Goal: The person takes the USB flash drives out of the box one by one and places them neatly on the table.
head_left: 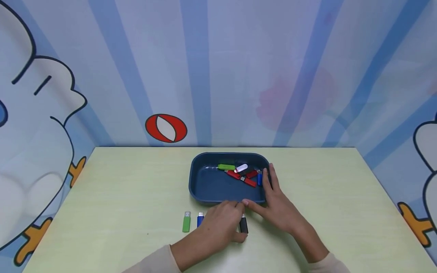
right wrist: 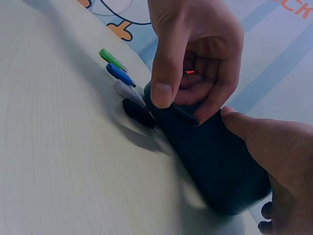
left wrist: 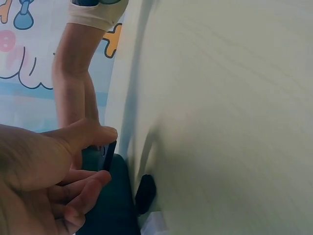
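Observation:
My left hand is at the near side of a dark blue tray, thumb and fingers pinching a small black USB stick. My right hand holds the tray's near right corner, the thumb at the near rim and the fingers along the right wall. Below the left hand, a row of USB sticks lies on the table: a green one, a blue one, a whitish one and a black one. The left hand covers part of that row in the head view.
Inside the tray, several USB sticks lie toward the right and back, among them a green one, a white one, a red one and a blue one. A pale table meets cartoon-printed walls behind and beside it.

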### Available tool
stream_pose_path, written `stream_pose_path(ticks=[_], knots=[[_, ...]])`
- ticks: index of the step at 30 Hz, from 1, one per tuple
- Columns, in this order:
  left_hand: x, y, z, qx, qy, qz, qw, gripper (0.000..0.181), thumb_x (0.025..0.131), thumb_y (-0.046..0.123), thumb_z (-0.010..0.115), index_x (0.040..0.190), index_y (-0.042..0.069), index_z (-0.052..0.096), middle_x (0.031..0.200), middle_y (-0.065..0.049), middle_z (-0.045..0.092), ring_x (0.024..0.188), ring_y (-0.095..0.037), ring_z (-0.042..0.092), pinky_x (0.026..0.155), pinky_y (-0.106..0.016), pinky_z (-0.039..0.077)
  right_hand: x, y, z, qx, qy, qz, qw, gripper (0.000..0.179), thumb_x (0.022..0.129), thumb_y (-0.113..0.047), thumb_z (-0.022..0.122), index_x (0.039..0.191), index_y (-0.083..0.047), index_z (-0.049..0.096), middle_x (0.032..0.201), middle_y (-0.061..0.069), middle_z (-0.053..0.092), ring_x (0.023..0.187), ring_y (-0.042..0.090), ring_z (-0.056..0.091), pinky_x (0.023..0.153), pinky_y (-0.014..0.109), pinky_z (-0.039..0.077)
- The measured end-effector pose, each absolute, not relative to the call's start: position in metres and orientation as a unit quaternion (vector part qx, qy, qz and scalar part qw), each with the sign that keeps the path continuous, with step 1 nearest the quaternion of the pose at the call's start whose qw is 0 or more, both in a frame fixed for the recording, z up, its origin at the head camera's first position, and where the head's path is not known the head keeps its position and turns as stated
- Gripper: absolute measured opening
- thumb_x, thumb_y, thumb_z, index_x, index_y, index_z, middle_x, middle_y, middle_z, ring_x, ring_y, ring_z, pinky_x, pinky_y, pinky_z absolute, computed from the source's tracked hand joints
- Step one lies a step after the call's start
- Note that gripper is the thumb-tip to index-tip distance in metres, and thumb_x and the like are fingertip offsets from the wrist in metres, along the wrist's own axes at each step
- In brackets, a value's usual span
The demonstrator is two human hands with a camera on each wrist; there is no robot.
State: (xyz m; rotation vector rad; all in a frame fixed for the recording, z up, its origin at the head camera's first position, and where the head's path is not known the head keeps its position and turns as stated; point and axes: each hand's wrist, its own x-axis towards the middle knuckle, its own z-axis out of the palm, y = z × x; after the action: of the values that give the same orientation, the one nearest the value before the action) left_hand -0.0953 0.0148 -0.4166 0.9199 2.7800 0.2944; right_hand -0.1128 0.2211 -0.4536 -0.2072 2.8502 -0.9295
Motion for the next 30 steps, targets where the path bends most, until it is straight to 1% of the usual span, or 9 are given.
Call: stream_pose_path(ticks=[2, 6, 10, 14, 17, 22, 30], knots=[[-0.095, 0.016, -0.419, 0.308, 0.942, 0.095, 0.097, 0.069, 0.081, 0.047, 0.093, 0.130, 0.005, 0.070, 0.109, -0.004, 0.075, 0.094, -0.015, 0.068, 0.078, -0.031, 0.061, -0.113, 0.221, -0.453, -0.070, 0.946, -0.310, 0.067, 0.119, 0.094, -0.072, 0.064, 0.171, -0.009, -0.002, 0.177, 0.000, -0.025, 0.159, 0.051, 0.025, 0.116, 0.065, 0.043], [-0.095, 0.018, -0.423, 0.299, 0.944, 0.090, 0.104, 0.065, 0.082, 0.043, 0.092, 0.129, 0.005, 0.069, 0.107, -0.003, 0.075, 0.089, -0.013, 0.065, 0.070, -0.030, 0.058, -0.113, 0.221, -0.453, -0.067, 0.944, -0.314, 0.071, 0.119, 0.095, -0.073, 0.064, 0.171, -0.011, -0.003, 0.177, -0.001, -0.026, 0.159, 0.050, 0.024, 0.116, 0.066, 0.043], [-0.095, 0.019, -0.428, 0.294, 0.944, 0.097, 0.119, 0.058, 0.084, 0.037, 0.092, 0.126, 0.005, 0.069, 0.093, -0.001, 0.071, 0.077, -0.010, 0.060, 0.061, -0.028, 0.052, -0.113, 0.222, -0.453, -0.061, 0.944, -0.315, 0.076, 0.119, 0.094, -0.074, 0.063, 0.171, -0.012, -0.004, 0.176, -0.003, -0.027, 0.159, 0.050, 0.025, 0.115, 0.066, 0.044], [-0.095, 0.019, -0.432, 0.288, 0.942, 0.105, 0.135, 0.053, 0.086, 0.032, 0.090, 0.126, 0.004, 0.069, 0.078, 0.003, 0.063, 0.065, -0.009, 0.053, 0.055, -0.026, 0.044, -0.113, 0.223, -0.453, -0.061, 0.943, -0.318, 0.077, 0.119, 0.094, -0.074, 0.063, 0.171, -0.013, -0.004, 0.176, -0.004, -0.027, 0.159, 0.050, 0.026, 0.115, 0.065, 0.044], [-0.095, 0.020, -0.435, 0.284, 0.941, 0.111, 0.146, 0.052, 0.088, 0.031, 0.089, 0.126, 0.004, 0.069, 0.074, 0.004, 0.059, 0.061, -0.009, 0.052, 0.053, -0.026, 0.043, -0.113, 0.223, -0.454, -0.063, 0.943, -0.316, 0.080, 0.119, 0.094, -0.075, 0.063, 0.171, -0.013, -0.004, 0.176, -0.005, -0.028, 0.159, 0.049, 0.026, 0.115, 0.065, 0.044], [-0.096, 0.021, -0.438, 0.279, 0.941, 0.117, 0.154, 0.051, 0.088, 0.030, 0.089, 0.126, 0.003, 0.069, 0.070, 0.005, 0.056, 0.060, -0.009, 0.051, 0.052, -0.027, 0.043, -0.114, 0.222, -0.454, -0.063, 0.944, -0.313, 0.077, 0.119, 0.093, -0.075, 0.063, 0.171, -0.013, -0.003, 0.176, -0.005, -0.027, 0.159, 0.049, 0.027, 0.115, 0.065, 0.044], [-0.097, 0.023, -0.443, 0.276, 0.940, 0.118, 0.163, 0.043, 0.087, 0.027, 0.089, 0.118, 0.004, 0.070, 0.072, 0.005, 0.055, 0.059, -0.009, 0.051, 0.051, -0.027, 0.043, -0.113, 0.222, -0.454, -0.061, 0.944, -0.315, 0.078, 0.119, 0.093, -0.076, 0.063, 0.171, -0.013, -0.002, 0.176, -0.005, -0.027, 0.159, 0.049, 0.027, 0.116, 0.065, 0.043]])
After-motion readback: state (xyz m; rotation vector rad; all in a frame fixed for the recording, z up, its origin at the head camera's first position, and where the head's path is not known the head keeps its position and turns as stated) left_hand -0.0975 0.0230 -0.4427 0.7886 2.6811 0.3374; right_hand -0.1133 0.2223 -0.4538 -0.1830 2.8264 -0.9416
